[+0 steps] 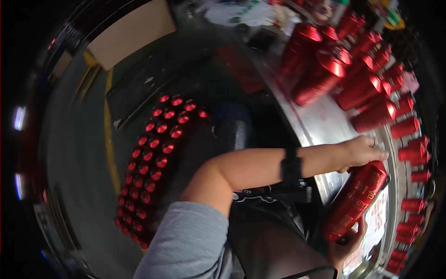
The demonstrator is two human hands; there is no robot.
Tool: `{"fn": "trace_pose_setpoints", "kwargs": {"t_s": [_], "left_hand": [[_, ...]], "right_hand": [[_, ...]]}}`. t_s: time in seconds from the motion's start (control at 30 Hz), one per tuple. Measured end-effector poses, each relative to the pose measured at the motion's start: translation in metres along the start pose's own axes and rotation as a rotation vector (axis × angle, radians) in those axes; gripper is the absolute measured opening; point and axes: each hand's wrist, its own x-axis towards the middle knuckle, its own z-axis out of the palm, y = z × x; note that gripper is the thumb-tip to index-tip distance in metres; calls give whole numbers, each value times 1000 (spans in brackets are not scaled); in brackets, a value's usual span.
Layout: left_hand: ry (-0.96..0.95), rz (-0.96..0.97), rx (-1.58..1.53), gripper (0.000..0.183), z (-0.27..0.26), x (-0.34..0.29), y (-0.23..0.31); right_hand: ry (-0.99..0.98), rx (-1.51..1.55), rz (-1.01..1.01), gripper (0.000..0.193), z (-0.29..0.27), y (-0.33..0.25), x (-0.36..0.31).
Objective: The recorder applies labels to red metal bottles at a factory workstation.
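A glossy red metal cylinder (pixel 355 202) with gold printing lies slanted in front of me, over the edge of the metal table. My left hand (pixel 362 152) is closed round its upper end, with the arm stretched across to the right. Under the lower end, the fingers of my right hand (pixel 347 244) curl against the base; part of that hand is hidden behind the cylinder. Beside it lies a white sheet with red printed marks (pixel 378 211), perhaps labels.
Several red cylinders with narrow necks (pixel 325 74) stand on the metal table (pixel 297 111), and more line its far right side. Many others stand in rows (pixel 155 149) on the floor to my left. Beyond are a cardboard box (pixel 132 35), a dark flat panel (pixel 148 83) and plastic bags (pixel 241 14).
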Motion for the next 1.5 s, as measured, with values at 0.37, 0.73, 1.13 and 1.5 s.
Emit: {"fn": "trace_pose_setpoints", "kwargs": {"t_s": [0.37,0.73,1.13,1.5], "left_hand": [[1221,714,1029,19,-185,-333,57],[1790,320,1055,27,-469,-362,-161],[1819,56,1016,27,-577,-312,-230],[1780,432,875,38,-533,-279,-120]], "right_hand": [[-549,-33,47,83,64,-15,126],[-458,-213,230,69,79,-28,105],[-397,-453,507,79,66,-34,109],[-400,-278,493,62,61,-43,112]]}}
